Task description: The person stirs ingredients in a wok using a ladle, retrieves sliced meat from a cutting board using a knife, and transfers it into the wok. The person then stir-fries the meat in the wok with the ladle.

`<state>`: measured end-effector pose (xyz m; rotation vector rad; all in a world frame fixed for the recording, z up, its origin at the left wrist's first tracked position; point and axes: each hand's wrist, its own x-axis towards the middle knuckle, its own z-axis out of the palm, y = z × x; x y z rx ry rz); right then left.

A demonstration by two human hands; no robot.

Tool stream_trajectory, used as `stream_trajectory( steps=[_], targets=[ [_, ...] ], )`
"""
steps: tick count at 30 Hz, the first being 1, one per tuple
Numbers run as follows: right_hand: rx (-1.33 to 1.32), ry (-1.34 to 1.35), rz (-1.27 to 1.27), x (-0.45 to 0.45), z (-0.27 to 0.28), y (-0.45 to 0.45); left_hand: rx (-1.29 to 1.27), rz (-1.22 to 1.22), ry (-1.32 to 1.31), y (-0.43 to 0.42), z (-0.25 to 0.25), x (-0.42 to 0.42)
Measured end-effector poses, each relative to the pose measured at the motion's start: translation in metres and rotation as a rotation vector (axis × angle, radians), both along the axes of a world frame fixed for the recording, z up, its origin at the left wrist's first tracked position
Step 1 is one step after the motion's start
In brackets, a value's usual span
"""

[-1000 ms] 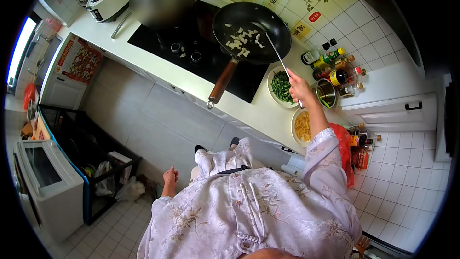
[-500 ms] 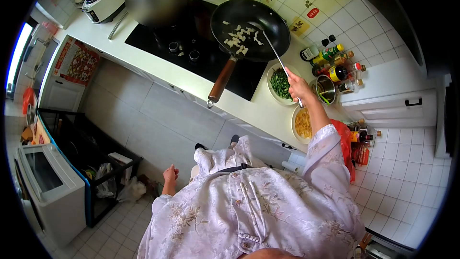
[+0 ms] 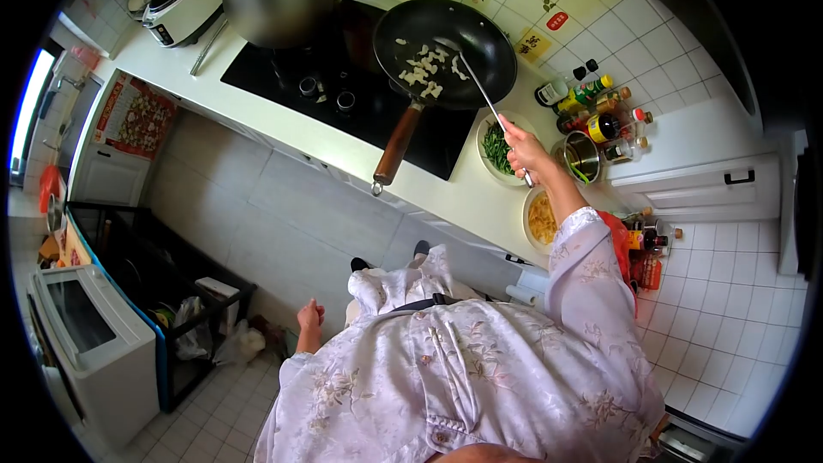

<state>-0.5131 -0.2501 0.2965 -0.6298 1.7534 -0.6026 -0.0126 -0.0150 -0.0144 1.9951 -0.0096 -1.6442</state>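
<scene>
My right hand [image 3: 530, 154] is wrapped around the metal handle of a long spatula [image 3: 485, 93], whose head reaches down into a black wok [image 3: 484, 30]. Small pale pieces of food [image 3: 423, 69] lie in the wok, left of the spatula's head. The wok sits on a black cooktop [image 3: 257, 77], and its wooden handle [image 3: 399, 146] points toward me. Below my right hand are a bowl of chopped greens [image 3: 495, 150] and a bowl of yellow food [image 3: 541, 219]. My left hand [image 3: 310, 315] hangs by my side, fingers curled, with nothing visible in it.
Several sauce bottles [image 3: 604, 127] and a metal bowl [image 3: 585, 158] stand along the right wall. A blurred round pot [image 3: 279, 0] is on the cooktop's far left, beside a white rice cooker [image 3: 184, 0]. Behind my left side are a black rack [image 3: 129, 249] and a white appliance [image 3: 94, 326].
My right hand has moved slightly up and left, and the spatula's handle shifted with it. My left hand is slightly further right in view. The pale pieces look about the same.
</scene>
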Motion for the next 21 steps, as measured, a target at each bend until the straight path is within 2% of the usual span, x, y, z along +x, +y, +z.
stream_trajectory(
  steps=[3, 6, 8, 9, 10, 12, 15, 18, 20, 21],
  targets=[
    [0.003, 0.066, 0.075, -0.013, 0.001, 0.0, 0.004, 0.044, -0.01, 0.001, 0.006, -0.005],
    [-0.02, 0.144, 0.116, -0.009, -0.002, -0.01, 0.037, -0.016, -0.05, -0.004, 0.004, -0.006],
    [-0.032, 0.287, 0.19, 0.003, -0.003, -0.017, 0.016, -0.002, -0.031, -0.006, -0.003, -0.008],
    [-0.053, 0.389, 0.33, 0.007, 0.003, -0.012, 0.0, 0.016, -0.017, -0.007, -0.002, -0.008],
    [-0.055, 0.388, 0.331, 0.006, 0.003, -0.005, -0.002, 0.017, -0.019, -0.008, -0.002, -0.007],
    [-0.2, 0.7, 0.616, -0.005, 0.008, 0.01, -0.002, -0.011, 0.009, -0.015, 0.0, -0.009],
    [-0.225, 0.73, 0.587, -0.015, 0.025, 0.013, -0.012, 0.0, -0.026, -0.023, 0.002, -0.011],
    [-0.298, 0.792, 0.612, -0.021, 0.015, -0.015, -0.014, -0.009, -0.044, -0.023, -0.003, -0.01],
    [-0.224, 0.578, 0.421, 0.005, 0.021, -0.033, -0.023, -0.034, -0.048, -0.021, 0.001, -0.008],
    [-0.224, 0.571, 0.416, 0.012, 0.022, -0.034, -0.031, -0.059, -0.048, -0.02, 0.003, -0.006]
  ],
)
